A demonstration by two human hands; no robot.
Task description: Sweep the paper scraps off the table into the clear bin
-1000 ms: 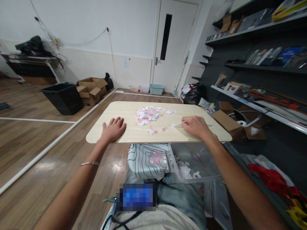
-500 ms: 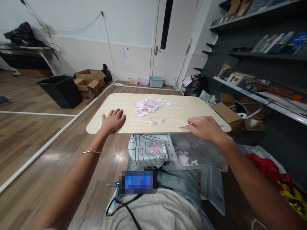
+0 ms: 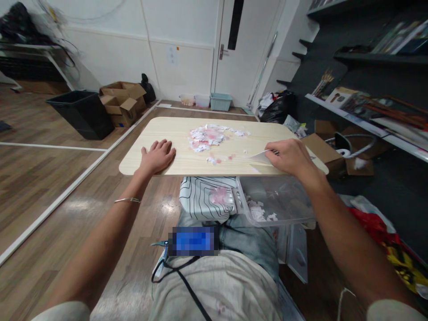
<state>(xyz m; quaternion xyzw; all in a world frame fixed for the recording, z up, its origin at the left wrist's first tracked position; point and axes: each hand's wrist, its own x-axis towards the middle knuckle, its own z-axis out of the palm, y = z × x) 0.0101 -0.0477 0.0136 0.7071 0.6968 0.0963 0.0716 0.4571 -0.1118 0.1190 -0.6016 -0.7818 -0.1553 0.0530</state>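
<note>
My left hand (image 3: 158, 156) lies flat on the left part of a pale wooden tabletop (image 3: 160, 129), fingers spread and holding nothing. Over the right part, my right hand (image 3: 290, 156) is closed around a thin, flat white card (image 3: 260, 157); its far part is hidden by the fingers. The card's free edge points left, just above the wood. Near the middle of the tabletop lies a heap of white and pink paper scraps (image 3: 209, 136). Several small scraps (image 3: 212, 160) are scattered in front of the heap.
Below the tabletop's front edge are a clear plastic bin (image 3: 284, 203) with white scraps inside and a striped cloth bag (image 3: 197, 196). A black trash bin (image 3: 85, 116) and cardboard boxes (image 3: 122, 100) stand at the left. Shelves and an open carton (image 3: 323, 149) are at the right.
My right hand and the card have lifted slightly and the card shows more of its face. My left hand stays on the tabletop. The whole view has tilted a little downward.
</note>
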